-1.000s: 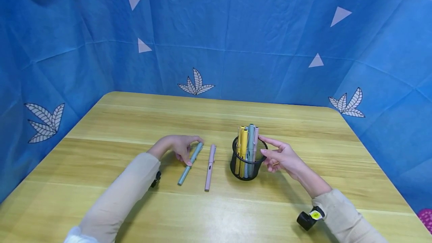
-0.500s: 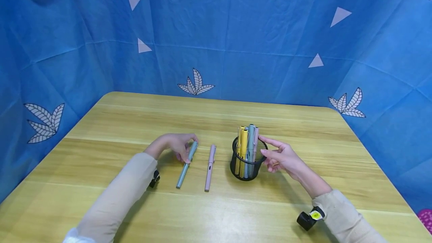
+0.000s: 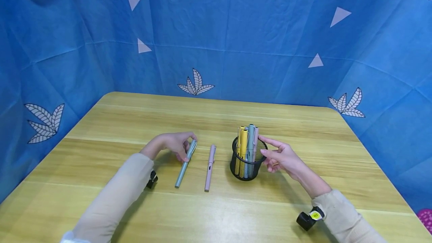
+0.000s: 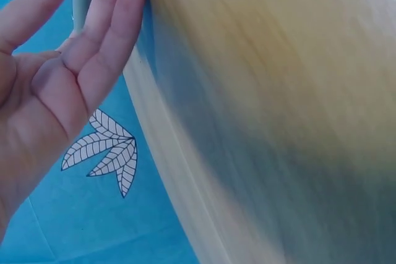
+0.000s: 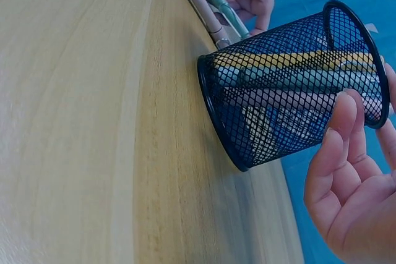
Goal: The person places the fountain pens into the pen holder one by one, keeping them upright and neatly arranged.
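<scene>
My left hand [image 3: 173, 145] pinches a blue-green capped pen [image 3: 182, 172] between thumb and fingers, near its clip end. The pen lies slanted, its lower end near or on the tabletop. To its right a light purple pen [image 3: 209, 170] lies on the table. A black mesh pen holder [image 3: 258, 168] stands upright, with yellow pens [image 3: 243, 141], a blue-green pen [image 3: 251, 138] and a purple pen [image 3: 256, 134] inside. My right hand [image 3: 285, 158] holds the holder at its right side by the rim, the thumb nearer me and the index finger farther back.
The wooden table [image 3: 135, 111] has rounded far corners. A blue curtain [image 3: 236, 29] with leaf and triangle prints hangs behind and beside it. A black camera [image 3: 306, 220] is worn on the right wrist. Something pink [image 3: 426, 216] shows at the far right edge.
The left hand has shifted a little to the left with the blue-green pen, which has turned slightly. The right hand, pen holder and purple pen have stayed in place.
</scene>
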A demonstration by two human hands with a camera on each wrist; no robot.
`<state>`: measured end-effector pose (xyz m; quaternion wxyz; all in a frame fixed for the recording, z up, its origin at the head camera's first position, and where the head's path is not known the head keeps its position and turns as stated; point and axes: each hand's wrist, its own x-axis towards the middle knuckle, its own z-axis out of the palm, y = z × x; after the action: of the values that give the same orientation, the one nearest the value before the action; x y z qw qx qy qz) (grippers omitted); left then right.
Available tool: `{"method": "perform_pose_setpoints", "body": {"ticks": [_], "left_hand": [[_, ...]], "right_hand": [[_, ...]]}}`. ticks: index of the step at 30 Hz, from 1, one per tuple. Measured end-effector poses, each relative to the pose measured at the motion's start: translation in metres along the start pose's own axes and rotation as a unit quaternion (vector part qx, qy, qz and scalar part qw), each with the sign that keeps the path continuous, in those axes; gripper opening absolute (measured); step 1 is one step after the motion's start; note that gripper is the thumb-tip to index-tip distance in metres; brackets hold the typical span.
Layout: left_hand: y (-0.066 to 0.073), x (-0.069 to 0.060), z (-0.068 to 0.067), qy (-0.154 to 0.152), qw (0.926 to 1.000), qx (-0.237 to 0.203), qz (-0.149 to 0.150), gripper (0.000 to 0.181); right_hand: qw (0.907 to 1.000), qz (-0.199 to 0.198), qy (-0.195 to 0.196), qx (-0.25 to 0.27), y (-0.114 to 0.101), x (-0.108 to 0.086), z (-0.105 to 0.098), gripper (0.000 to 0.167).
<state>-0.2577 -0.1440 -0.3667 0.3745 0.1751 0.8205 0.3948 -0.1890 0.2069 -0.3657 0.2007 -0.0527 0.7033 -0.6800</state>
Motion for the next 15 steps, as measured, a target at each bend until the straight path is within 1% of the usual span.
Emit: {"method": "perform_pose_setpoints", "body": {"ticks": [2,6,12,15], "left_hand": [[-0.0008,-0.0001,-0.0002,0.002,0.9999,-0.016,0.001,0.07],[-0.002,-0.0011,-0.0019,0.001,0.9995,-0.03,0.007,0.072],[-0.0001,-0.0049,-0.0051,0.01,0.9988,-0.042,0.024,0.074],[0.0024,-0.0062,-0.0061,0.014,0.9985,-0.041,0.033,0.076]], "right_hand": [[1.0,0.0,0.0,0.0,0.0002,0.0,0.0,0.065],[1.0,0.002,0.001,0.0,0.0002,0.0003,0.0003,0.065],[1.0,0.003,0.003,0.003,0.0009,0.0005,0.0006,0.065],[1.0,0.002,0.003,0.006,0.0021,0.0008,0.0003,0.066]]}}
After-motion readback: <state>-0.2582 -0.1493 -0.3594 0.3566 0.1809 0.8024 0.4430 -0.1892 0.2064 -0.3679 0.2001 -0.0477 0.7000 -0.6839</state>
